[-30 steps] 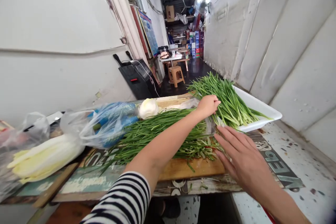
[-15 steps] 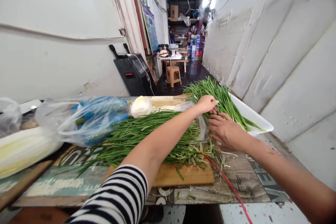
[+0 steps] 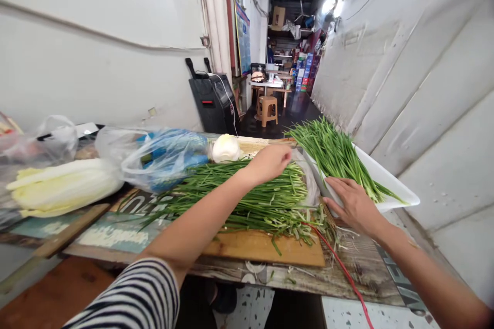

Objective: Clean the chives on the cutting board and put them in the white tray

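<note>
My left hand [image 3: 270, 162] hovers over a pile of garlic chives [image 3: 247, 200] on a wooden cutting board [image 3: 266, 249]. Its fingers are curled closed, and whatever may be inside them is hidden. At the right, a white plastic tray [image 3: 403, 196] holds more garlic chives [image 3: 335, 151], heaped with leaf tips to the back left. My right hand [image 3: 350, 204], fingers stretched out, lies against the tray's near left wall. Between pile and tray is a crumpled clear plastic bag [image 3: 311, 180]. Trimmed stem ends and a red cord [image 3: 343, 267] lie near the board's right end.
A Chinese cabbage [image 3: 67, 187] lies at the left beside a plastic bag with blue contents [image 3: 165, 157]. A round white vegetable [image 3: 226, 148] sits behind the pile. Beyond the table stand a black speaker [image 3: 214, 105] and a brown stool [image 3: 267, 110]. A white wall runs close along the right.
My left hand has left the tray's chives and moved left over the pile. My right hand has shifted to the tray's wall, fingers outstretched. The view has turned slightly left.
</note>
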### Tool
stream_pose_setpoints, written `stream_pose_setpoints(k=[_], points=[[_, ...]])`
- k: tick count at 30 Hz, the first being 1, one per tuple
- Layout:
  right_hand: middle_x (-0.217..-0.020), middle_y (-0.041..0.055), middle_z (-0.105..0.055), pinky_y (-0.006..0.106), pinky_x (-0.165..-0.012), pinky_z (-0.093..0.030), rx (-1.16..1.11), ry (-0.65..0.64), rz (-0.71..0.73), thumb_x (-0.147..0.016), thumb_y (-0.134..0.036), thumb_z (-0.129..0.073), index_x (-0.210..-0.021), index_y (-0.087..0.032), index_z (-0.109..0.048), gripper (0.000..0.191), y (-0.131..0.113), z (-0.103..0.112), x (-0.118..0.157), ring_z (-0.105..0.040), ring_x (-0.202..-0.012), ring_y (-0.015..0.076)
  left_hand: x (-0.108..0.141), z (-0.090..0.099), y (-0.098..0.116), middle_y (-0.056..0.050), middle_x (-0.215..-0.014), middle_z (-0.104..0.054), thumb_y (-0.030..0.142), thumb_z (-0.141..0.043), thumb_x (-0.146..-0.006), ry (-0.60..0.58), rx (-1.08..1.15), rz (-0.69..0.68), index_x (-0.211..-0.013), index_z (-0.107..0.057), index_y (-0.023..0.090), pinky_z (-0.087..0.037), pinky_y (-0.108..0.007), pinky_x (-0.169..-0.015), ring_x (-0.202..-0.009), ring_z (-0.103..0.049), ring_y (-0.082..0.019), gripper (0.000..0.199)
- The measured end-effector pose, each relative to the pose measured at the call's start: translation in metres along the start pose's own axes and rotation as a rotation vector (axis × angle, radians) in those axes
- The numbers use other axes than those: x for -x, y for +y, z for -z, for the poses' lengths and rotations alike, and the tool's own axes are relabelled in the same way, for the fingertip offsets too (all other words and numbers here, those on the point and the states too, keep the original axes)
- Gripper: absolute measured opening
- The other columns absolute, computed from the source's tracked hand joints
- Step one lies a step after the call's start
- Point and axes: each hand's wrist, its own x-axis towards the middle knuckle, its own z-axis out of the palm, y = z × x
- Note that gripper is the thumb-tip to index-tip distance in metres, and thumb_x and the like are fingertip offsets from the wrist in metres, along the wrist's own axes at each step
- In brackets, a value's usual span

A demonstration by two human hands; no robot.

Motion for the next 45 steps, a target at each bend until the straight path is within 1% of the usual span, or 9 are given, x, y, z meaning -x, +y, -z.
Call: stream_pose_setpoints(k=[3,6,11,17,24,31,38,41,45], points=[[-0.147,0.0172,-0.05,0.044,-0.104,-0.046,-0.004,0.008,-0.011,-0.1,-0.045,-0.042,-0.14,-0.012,-0.049,0.053,0.007,0.012,-0.004,-0.056,-0.127,0.0282,0.074,0.008,-0.022,0.002,-0.072,-0.069,0.013,-0.056,-0.085,-0.115,0.047,0.047,-0.091,-0.067,0.021,-0.042,-0.023,-0.063,-0.064,-0.06,-0.013,0.015],[-0.15,0.0165,-0.048,0.047,-0.102,-0.046,0.103,-0.006,-0.085,-0.099,-0.046,-0.039,-0.134,-0.014,-0.056,0.05,0.013,0.024,-0.02,-0.056,-0.127,0.03,0.137,0.001,-0.039,0.001,-0.087,-0.073,0.018,-0.055,-0.089,-0.004,0.092,0.043,-0.093,-0.068,0.025,-0.048,-0.025,-0.072,-0.077,-0.065,-0.015,0.015],[-0.106,0.0172,-0.07,0.043,-0.087,-0.05,0.258,-0.147,-0.246,-0.093,-0.052,-0.048,-0.094,-0.014,-0.072,0.045,0.006,0.016,-0.063,-0.066,-0.098,0.0304,0.187,-0.028,-0.053,-0.002,-0.082,-0.07,0.026,-0.053,-0.096,0.229,0.038,0.016,-0.087,-0.07,0.023,-0.049,-0.029,-0.076,-0.08,-0.062,-0.017,0.019],[-0.087,0.016,-0.069,0.035,-0.068,-0.046,0.273,-0.33,-0.441,-0.088,-0.038,-0.054,-0.079,-0.015,-0.07,0.03,0.005,0.007,-0.096,-0.065,-0.081,0.0268,0.193,-0.042,-0.063,-0.003,-0.077,-0.063,0.024,-0.054,-0.096,0.289,-0.141,-0.035,-0.087,-0.07,0.019,-0.044,-0.03,-0.072,-0.076,-0.055,-0.017,0.019],[-0.065,0.0114,-0.063,0.031,-0.056,-0.038,0.331,-0.386,-0.569,-0.083,-0.024,-0.057,-0.072,-0.015,-0.069,0.019,0.031,0.018,-0.093,-0.062,-0.064,0.0237,0.197,-0.04,-0.06,-0.003,-0.077,-0.059,0.026,-0.058,-0.094,0.258,-0.195,-0.052,-0.088,-0.069,0.016,-0.039,-0.032,-0.072,-0.077,-0.05,-0.018,0.016],[-0.089,0.0115,-0.071,0.027,-0.063,-0.042,0.283,-0.393,-0.354,-0.092,-0.024,-0.049,-0.078,-0.015,-0.073,0.029,0.016,0.006,-0.081,-0.063,-0.072,0.0174,0.197,-0.043,-0.064,-0.004,-0.078,-0.06,0.023,-0.058,-0.094,0.263,-0.172,-0.048,-0.088,-0.07,0.016,-0.04,-0.032,-0.075,-0.079,-0.051,-0.018,0.015],[-0.085,0.0126,-0.073,0.028,-0.062,-0.04,0.183,-0.307,-0.344,-0.097,-0.037,-0.049,-0.094,-0.012,-0.076,0.037,0.019,0.06,-0.079,-0.064,-0.07,0.0178,0.197,-0.045,-0.066,-0.003,-0.081,-0.064,0.021,-0.06,-0.093,0.296,-0.113,-0.067,-0.088,-0.069,0.015,-0.043,-0.032,-0.074,-0.078,-0.055,-0.017,0.012],[-0.08,0.0106,-0.072,0.027,-0.058,-0.04,0.087,-0.156,-0.211,-0.095,-0.037,-0.054,-0.082,-0.014,-0.074,0.034,-0.004,0.069,-0.067,-0.062,-0.065,0.0154,0.197,-0.042,-0.065,-0.003,-0.08,-0.065,0.021,-0.061,-0.093,0.354,-0.077,-0.092,-0.087,-0.068,0.016,-0.045,-0.03,-0.073,-0.076,-0.055,-0.015,0.011],[-0.083,0.0061,-0.073,0.026,-0.06,-0.047,-0.093,-0.05,0.022,-0.096,-0.032,-0.053,-0.086,-0.017,-0.072,0.026,-0.048,0.049,-0.051,-0.065,-0.067,0.0156,0.2,-0.038,-0.062,-0.004,-0.085,-0.069,0.017,-0.061,-0.092,0.514,-0.063,-0.137,-0.095,-0.068,0.016,-0.048,-0.029,-0.074,-0.078,-0.058,-0.014,0.008]])
